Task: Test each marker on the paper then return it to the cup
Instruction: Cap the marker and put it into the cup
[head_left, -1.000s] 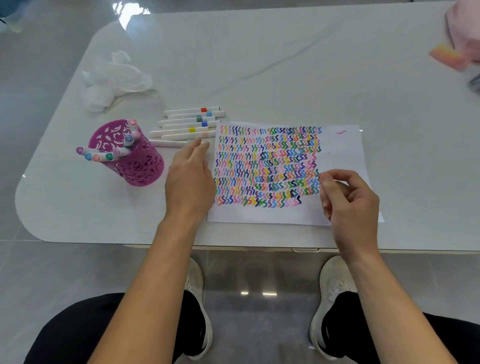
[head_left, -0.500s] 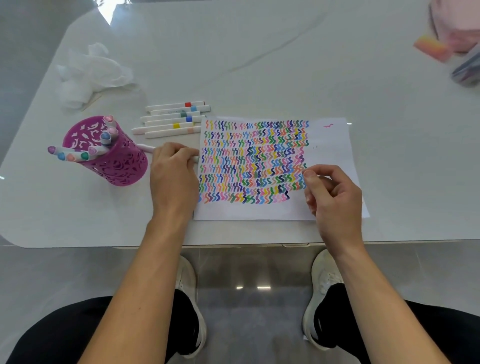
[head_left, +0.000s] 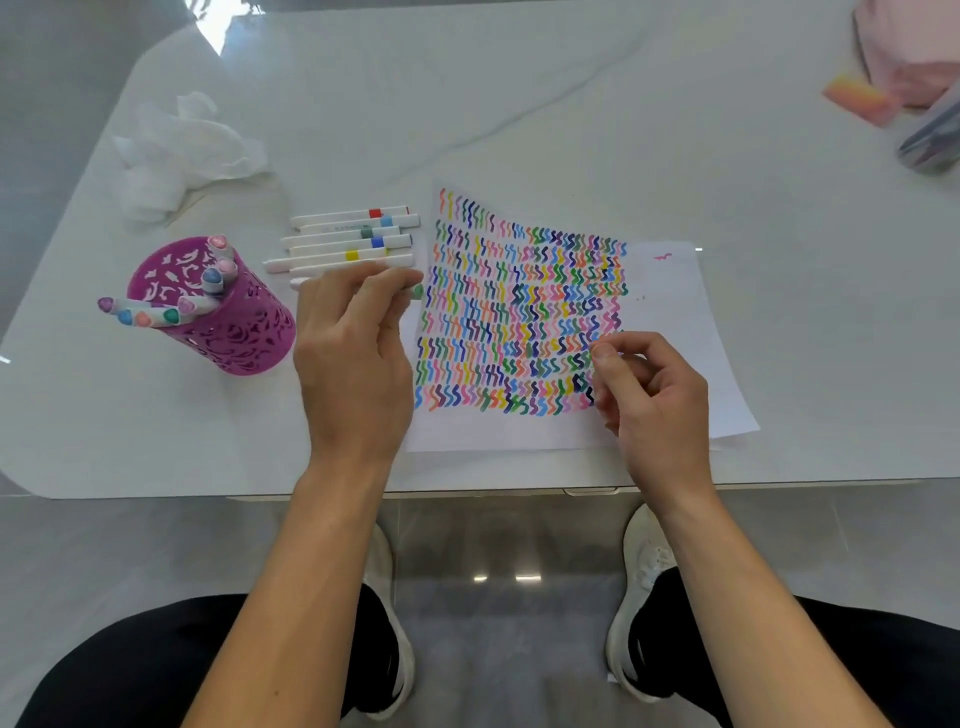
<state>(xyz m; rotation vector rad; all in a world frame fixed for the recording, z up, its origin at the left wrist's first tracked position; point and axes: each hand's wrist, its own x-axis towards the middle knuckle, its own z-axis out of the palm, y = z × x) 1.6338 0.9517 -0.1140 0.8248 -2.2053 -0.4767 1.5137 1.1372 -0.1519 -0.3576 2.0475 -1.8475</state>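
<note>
A purple cut-out cup (head_left: 244, 338) stands at the left of the table with several markers (head_left: 156, 312) leaning out of it. More white markers (head_left: 353, 236) lie in a row between the cup and the paper (head_left: 670, 312). The paper is covered with coloured zigzag marks, and its upper left corner is raised off the table. My left hand (head_left: 353, 364) pinches a white marker with a green end (head_left: 418, 291) at the paper's left edge. On the paper's lower right part rests my right hand (head_left: 654, 405), fingers curled, thumb against forefinger, nothing visible in it.
A crumpled white tissue (head_left: 182, 150) lies at the back left of the white marble table (head_left: 519, 104). Pink cloth (head_left: 909, 47), a pink-orange block (head_left: 857, 98) and a grey pouch (head_left: 935, 135) sit at the far right. The table's front edge is just under my wrists.
My left hand closed on a marker beside the row and lifted it toward the paper. The paper's upper left corner rose. My right hand stayed on the paper.
</note>
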